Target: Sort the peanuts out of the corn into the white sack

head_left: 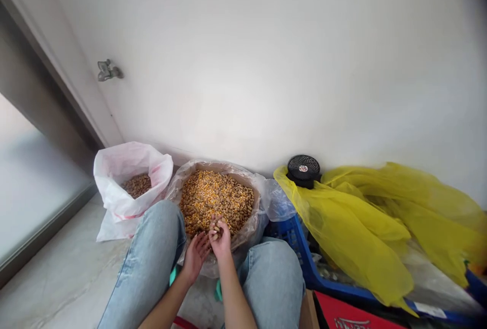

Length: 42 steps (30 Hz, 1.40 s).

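Observation:
A plastic-lined bag [258, 182] in front of me, between my knees, is full of yellow corn kernels [209, 184] mixed with brown oval nuts or large beans [239, 207]; their exact kind is unclear. My right hand [221, 240] is over the bag's near edge, fingers curled around several of the brown pieces. Beside it, my left hand [197, 254] is palm up with its fingers spread, and nothing shows in it. To the left stands a white woven sack [110, 187], its mouth open, with similar brown pieces [137, 185] inside.
On the right, yellow mesh netting [353, 232] drapes over a blue plastic crate [323, 283]. A small black fan [303, 169] rests on the netting by the wall. A red box [350, 314] lies near my right knee. A metal tap [108, 70] sticks out of the wall.

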Each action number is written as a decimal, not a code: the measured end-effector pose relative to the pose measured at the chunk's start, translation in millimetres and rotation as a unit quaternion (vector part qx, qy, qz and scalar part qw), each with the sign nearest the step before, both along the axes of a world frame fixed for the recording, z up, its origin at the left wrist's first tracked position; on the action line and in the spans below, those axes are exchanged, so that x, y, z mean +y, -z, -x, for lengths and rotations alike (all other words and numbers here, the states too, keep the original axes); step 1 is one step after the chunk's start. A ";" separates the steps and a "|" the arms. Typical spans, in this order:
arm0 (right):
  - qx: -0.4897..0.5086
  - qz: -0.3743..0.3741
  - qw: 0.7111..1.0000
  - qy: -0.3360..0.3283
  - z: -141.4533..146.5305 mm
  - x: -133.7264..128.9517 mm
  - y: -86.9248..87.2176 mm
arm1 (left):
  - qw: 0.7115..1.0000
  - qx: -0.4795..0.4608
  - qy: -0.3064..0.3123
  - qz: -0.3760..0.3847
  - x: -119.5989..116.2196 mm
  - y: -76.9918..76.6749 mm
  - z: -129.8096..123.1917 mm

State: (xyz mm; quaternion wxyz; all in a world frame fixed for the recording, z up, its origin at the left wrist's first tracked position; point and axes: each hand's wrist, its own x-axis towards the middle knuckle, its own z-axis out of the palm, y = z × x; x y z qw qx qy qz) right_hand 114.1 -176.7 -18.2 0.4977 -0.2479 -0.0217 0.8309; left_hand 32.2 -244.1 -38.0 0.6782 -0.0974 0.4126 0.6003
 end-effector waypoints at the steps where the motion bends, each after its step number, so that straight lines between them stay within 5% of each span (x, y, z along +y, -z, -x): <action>1: 0.018 0.002 1.000 -0.002 -1.1 -1.5 -1.9 | 1.000 -0.006 0.000 0.000 -0.6 0.2 -0.5; 25: -0.075 -0.038 0.996 0.022 -7.5 0.5 -3.2 | 1.000 -0.012 -0.006 0.009 -4.5 -1.9 -1.2; 33: -0.078 -0.045 0.996 0.018 -5.9 1.5 -4.5 | 0.997 -0.020 -0.067 -0.045 41.0 -22.6 -3.0; 42: -0.054 -0.078 0.995 -0.001 -3.0 5.5 -15.7 | 0.997 -0.053 -0.043 -0.043 75.9 -41.8 -2.8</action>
